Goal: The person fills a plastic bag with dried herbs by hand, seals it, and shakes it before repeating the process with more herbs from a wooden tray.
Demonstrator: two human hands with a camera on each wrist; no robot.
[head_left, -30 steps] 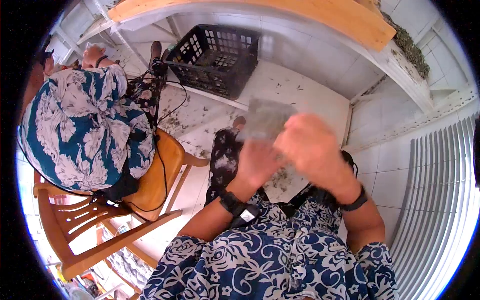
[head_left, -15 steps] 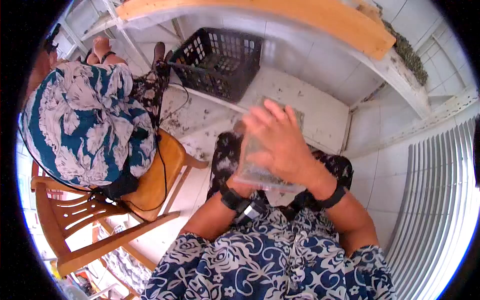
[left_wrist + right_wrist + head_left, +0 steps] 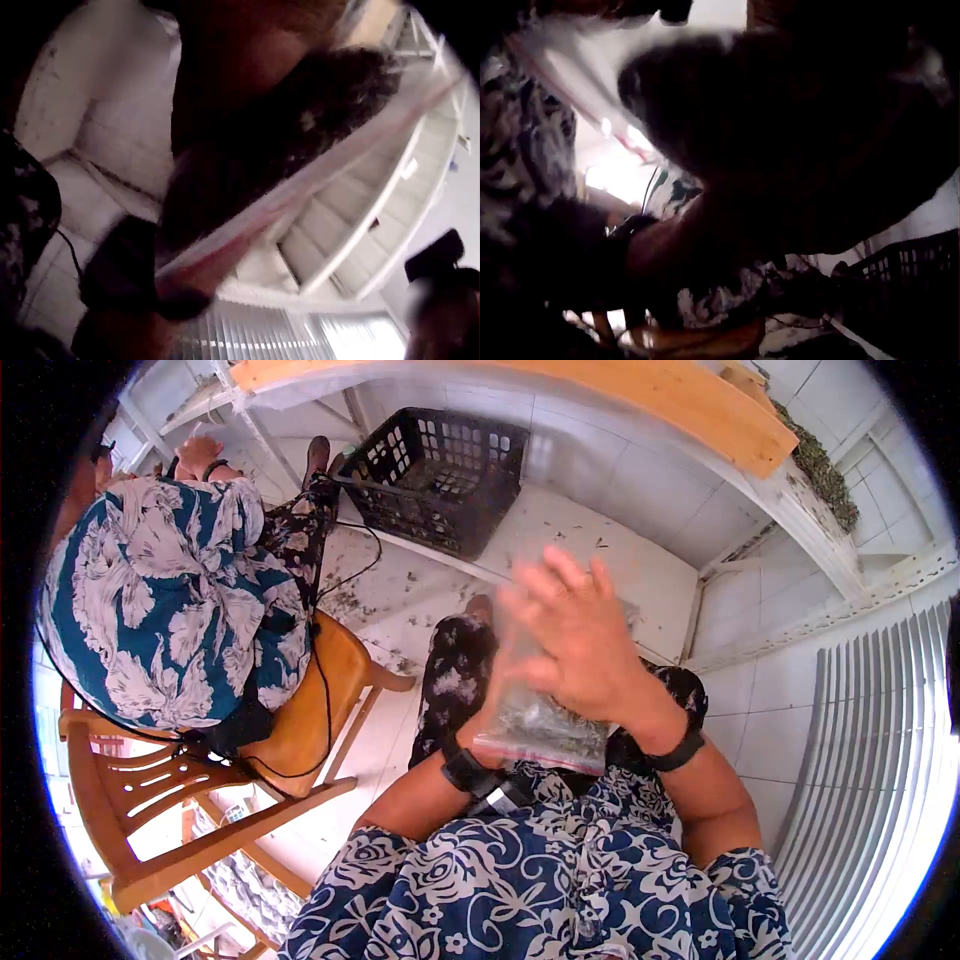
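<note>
Since half a second ago, right hand (image 3: 580,645) shifted up, fingers spread, pressing the herb bag (image 3: 545,725) flat against the mostly hidden left hand (image 3: 488,732); sealing probably follows.

bag (image 3: 540,725) between hands | crate (image 3: 435,475) ahead | chair (image 3: 300,720) left

Tiled sorting workroom: littered white floor (image 3: 590,560), black crate (image 3: 435,465) on it, wooden bench (image 3: 600,395) above crate, wooden chair (image 3: 250,760) left of crate.
</note>
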